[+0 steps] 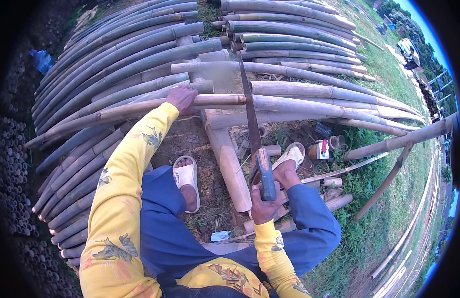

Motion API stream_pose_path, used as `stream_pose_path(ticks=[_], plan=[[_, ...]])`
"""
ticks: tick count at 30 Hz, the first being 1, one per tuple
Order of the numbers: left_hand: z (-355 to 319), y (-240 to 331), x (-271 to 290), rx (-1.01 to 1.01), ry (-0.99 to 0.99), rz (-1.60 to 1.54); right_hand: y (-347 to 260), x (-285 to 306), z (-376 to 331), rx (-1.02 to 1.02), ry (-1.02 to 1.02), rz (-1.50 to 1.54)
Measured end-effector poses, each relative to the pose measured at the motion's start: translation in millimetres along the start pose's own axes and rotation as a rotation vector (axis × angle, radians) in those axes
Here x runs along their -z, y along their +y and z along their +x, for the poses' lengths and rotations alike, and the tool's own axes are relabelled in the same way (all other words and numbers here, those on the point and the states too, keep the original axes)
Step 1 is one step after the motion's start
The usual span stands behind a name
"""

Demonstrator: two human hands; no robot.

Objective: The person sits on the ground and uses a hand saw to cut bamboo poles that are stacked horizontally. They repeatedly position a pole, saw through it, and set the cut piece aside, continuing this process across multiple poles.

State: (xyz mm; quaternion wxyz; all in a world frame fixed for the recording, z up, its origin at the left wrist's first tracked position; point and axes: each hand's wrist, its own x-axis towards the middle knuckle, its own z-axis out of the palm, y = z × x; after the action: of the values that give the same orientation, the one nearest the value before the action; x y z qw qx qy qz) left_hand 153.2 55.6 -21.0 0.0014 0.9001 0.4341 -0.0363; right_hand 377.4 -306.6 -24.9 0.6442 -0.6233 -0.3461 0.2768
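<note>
My left hand (182,99) presses down on a long tan bamboo pole (299,105) that lies crosswise over a thick bamboo support log (229,161). My right hand (264,204) grips the dark handle of a hand saw (251,114). The saw's narrow blade reaches up and away from me, crossing the pole just right of my left hand. Both sleeves are yellow with a leaf print. My feet in pale sandals rest on the ground on either side of the support log.
Many long green-grey bamboo poles (115,54) are stacked at the left and far side. Short cut bamboo pieces (334,201) and a small can (319,149) lie by my right foot. A bamboo rail (399,141) runs at the right over grass.
</note>
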Motion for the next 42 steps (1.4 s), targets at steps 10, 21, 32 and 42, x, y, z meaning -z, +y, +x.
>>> stream_pose_path(ticks=[10,21,32,42], plan=[[12,18,2,0.123,-0.075,-0.019,4,-11,45,0.009,-0.230,-0.108],[1,23,9,0.130,-0.033,-0.033,-10,26,3,-0.009,-0.280,-0.221],[-1,13,4,0.147,-0.048,-0.010,-25,49,-50,-0.092,-0.301,-0.245],[0,15,-1,0.123,-0.027,-0.021,8,-21,56,0.025,-0.287,-0.222]])
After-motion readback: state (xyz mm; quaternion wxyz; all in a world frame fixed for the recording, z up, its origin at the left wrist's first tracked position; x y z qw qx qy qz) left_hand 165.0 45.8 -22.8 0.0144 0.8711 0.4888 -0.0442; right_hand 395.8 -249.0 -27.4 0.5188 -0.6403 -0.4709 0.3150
